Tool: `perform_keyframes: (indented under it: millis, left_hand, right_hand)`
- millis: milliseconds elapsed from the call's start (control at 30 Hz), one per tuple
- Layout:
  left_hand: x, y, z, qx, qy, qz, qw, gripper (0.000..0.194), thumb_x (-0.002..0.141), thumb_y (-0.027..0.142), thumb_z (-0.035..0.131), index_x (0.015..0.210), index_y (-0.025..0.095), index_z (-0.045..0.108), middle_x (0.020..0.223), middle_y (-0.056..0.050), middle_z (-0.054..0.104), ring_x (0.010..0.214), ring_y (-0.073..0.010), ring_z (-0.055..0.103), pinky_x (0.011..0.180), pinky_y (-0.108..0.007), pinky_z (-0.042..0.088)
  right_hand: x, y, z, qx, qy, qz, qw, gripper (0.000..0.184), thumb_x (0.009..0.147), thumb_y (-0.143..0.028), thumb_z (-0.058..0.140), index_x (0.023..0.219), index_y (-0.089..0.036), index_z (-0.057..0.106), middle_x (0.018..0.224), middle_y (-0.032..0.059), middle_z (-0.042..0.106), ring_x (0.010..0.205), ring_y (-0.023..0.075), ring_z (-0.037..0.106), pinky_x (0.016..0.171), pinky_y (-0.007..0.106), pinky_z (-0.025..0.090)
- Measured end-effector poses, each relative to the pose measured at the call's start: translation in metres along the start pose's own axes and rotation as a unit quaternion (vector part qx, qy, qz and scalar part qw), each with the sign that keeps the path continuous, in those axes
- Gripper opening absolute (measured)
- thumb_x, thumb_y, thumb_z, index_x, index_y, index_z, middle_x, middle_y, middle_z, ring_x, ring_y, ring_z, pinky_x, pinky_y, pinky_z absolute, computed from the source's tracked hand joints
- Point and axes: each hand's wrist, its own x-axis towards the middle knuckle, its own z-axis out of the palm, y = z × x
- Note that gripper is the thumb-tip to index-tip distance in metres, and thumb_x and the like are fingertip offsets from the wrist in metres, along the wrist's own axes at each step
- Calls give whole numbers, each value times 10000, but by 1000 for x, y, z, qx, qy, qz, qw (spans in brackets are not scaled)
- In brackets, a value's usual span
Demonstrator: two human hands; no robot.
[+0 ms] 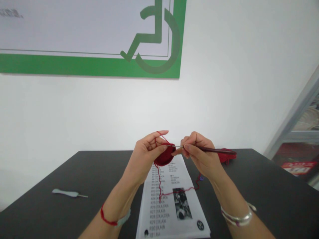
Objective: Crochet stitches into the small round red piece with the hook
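Note:
My left hand (146,154) pinches a round red crocheted piece (163,157), with red yarn (158,179) looped up over its raised index finger. My right hand (199,156) grips a dark-handled crochet hook (214,149) like a pencil. The hook's thin metal shaft reaches left to the top edge of the crocheted piece. Its tip is too small to make out. A strand of the yarn hangs down across a printed pattern sheet (169,202) and runs right, towards a red yarn bundle (226,156) behind my right hand.
A pale-handled crochet hook (68,193) lies on the black table (261,186) to the left of the sheet. A green-bordered wall sign (87,66) hangs above the table's far edge. A grey metal shelf frame (296,134) stands at the right.

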Motion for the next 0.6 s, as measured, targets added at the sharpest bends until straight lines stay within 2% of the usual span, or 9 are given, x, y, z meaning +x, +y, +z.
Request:
perform_keyframes:
  millis: [100, 200, 333, 433, 600]
  left_hand:
    - [0, 1, 0, 10, 12, 4, 1000, 312, 708, 135, 703, 1017, 169, 678, 675, 33, 651, 580, -88, 570, 541, -199, 418]
    - [1, 2, 0, 7, 14, 2, 1000, 307, 705, 130, 696, 1009, 164, 670, 669, 30, 654, 578, -89, 571, 525, -191, 403]
    - [-1, 2, 2, 9, 33, 3, 999, 305, 699, 152, 703, 1002, 163, 666, 664, 29, 649, 562, -89, 557, 509, -189, 391]
    - [-3, 2, 4, 18, 51, 11, 998, 310, 706, 170, 703, 1013, 163, 659, 662, 31, 641, 569, -97, 562, 518, -196, 402]
    - [-4, 0, 8, 21, 61, 25, 998, 309, 729, 139, 669, 1036, 173, 644, 666, 53, 620, 575, -87, 572, 537, -190, 416]
  right_hand:
    - [-2, 2, -1, -39, 11, -35, 999, 142, 819, -189, 661, 710, -218, 575, 579, -56, 537, 556, 103, 518, 626, 297, 523]
    - [-5, 4, 2, -81, 24, -60, 995, 134, 834, -183, 633, 722, -222, 572, 603, -44, 542, 579, 113, 527, 558, 267, 470]
    - [-11, 4, 9, -138, 33, -70, 987, 121, 847, -192, 613, 746, -230, 557, 657, -31, 582, 611, 126, 549, 543, 263, 433]
    - [-14, 5, 13, -182, 53, -72, 979, 118, 851, -198, 607, 756, -237, 549, 695, -30, 609, 566, 114, 519, 524, 262, 403]
    - [-14, 10, 20, -226, 75, -104, 966, 149, 856, -152, 572, 744, -237, 522, 669, -29, 571, 576, 118, 499, 508, 259, 363]
